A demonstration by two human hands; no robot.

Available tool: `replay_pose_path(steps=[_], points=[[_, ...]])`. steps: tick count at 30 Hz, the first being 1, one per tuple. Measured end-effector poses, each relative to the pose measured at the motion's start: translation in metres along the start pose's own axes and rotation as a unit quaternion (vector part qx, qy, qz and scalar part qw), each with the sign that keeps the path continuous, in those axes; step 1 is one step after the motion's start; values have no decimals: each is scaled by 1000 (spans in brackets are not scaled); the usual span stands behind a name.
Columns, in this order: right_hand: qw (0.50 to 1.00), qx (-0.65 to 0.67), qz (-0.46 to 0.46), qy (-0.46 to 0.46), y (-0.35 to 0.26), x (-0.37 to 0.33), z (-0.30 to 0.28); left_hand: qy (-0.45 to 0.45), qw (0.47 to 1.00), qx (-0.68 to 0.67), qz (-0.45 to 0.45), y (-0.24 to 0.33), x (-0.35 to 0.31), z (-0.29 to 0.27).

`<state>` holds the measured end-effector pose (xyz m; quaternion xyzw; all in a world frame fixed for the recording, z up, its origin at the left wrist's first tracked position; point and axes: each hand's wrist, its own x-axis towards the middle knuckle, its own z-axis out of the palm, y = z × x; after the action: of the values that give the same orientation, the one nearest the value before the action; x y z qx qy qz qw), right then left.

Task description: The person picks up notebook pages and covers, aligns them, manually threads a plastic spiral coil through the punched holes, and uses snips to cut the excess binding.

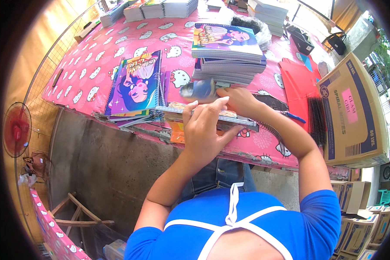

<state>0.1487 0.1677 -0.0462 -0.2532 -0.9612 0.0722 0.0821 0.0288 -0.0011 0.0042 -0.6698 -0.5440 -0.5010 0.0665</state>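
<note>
My left hand (203, 132) grips the near edge of a thin notebook (242, 121) that lies flat at the front edge of the pink cat-patterned table (95, 65), with an orange sheet under it. Just beyond it, my right hand (240, 100) is closed on a blurred blue-grey tool (198, 90) above the notebook's far side. A wire spiral (273, 132) trails off the notebook's right end, under my right forearm.
A pile of colourful-covered notebooks (136, 84) lies to the left and a taller stack (227, 54) sits behind my hands. Red sheets (297, 84), black spiral coils (318, 119) and a cardboard box (355, 112) are on the right. A red fan (16, 129) and a wooden stool (78, 212) stand lower left.
</note>
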Motion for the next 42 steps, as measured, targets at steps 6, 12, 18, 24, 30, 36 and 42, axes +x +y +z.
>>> replay_pose_path(steps=[6, 12, 18, 24, 30, 36, 42], points=[[710, 654, 57, 256, 10, -66, -40, 31, 999, -6, 23, -10, -3, 5], [807, 573, -34, 142, 22, -92, -47, 19, 1000, -15, 15, -10, 5, 5], [964, 198, 128, 119, 25, -68, -49, -19, 997, -15, -67, -3, 10, -10], [879, 448, -11, 164, -4, -62, -53, -1, 988, 126, -84, -24, 3, -25], [857, 501, -46, 112, -13, -42, -65, 10, 997, 42, -70, -34, -2, -23], [837, 533, -83, 95, -4, -31, -57, 34, 996, 38, -69, -42, -1, -29], [757, 646, -8, 99, -37, -23, -59, 78, 992, 32, -95, -47, -3, -38]])
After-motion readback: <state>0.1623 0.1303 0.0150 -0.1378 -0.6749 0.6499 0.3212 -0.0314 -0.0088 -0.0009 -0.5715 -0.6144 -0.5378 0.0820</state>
